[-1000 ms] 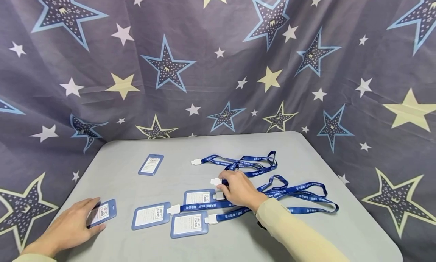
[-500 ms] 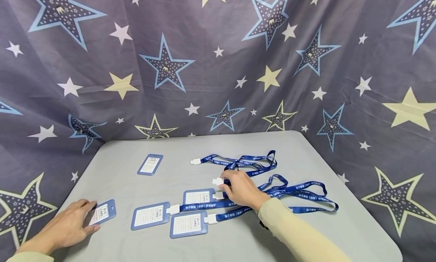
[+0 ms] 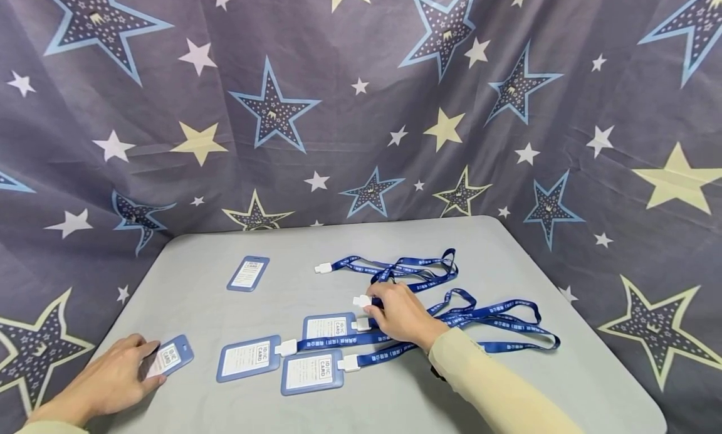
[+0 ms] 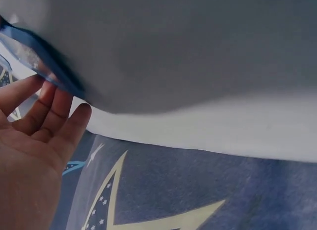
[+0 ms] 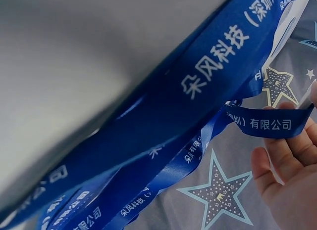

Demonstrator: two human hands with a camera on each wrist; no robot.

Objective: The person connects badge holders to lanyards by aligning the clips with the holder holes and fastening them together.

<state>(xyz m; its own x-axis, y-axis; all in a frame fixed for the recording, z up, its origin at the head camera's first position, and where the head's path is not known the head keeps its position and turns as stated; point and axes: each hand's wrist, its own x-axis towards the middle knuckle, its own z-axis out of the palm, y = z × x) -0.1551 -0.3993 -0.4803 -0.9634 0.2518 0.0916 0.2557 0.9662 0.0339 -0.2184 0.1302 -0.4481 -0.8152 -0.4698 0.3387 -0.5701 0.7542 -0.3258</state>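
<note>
At the table's left side my left hand (image 3: 107, 374) pinches the near end of a blue badge holder (image 3: 175, 356) with a white card in it. Its slotted end points up and right. In the left wrist view the fingers (image 4: 54, 109) meet the holder's blue edge (image 4: 52, 62). Toward the middle, my right hand (image 3: 403, 312) pinches a blue lanyard (image 5: 270, 122) just behind its white clip (image 3: 362, 301). The clip sticks out left of the fingertips. Printed blue strap runs across the right wrist view.
Three badge holders (image 3: 245, 360) on lanyards lie in front of the right hand, their straps (image 3: 502, 315) looped to the right. Behind are a loose badge holder (image 3: 249, 274) and another lanyard (image 3: 417, 271). A star-patterned curtain (image 3: 361, 127) stands behind the grey table (image 3: 271, 415).
The left hand has shifted slightly left, and the badge holder in it has turned, its slotted end swinging a little. The right hand and white clip have edged right.
</note>
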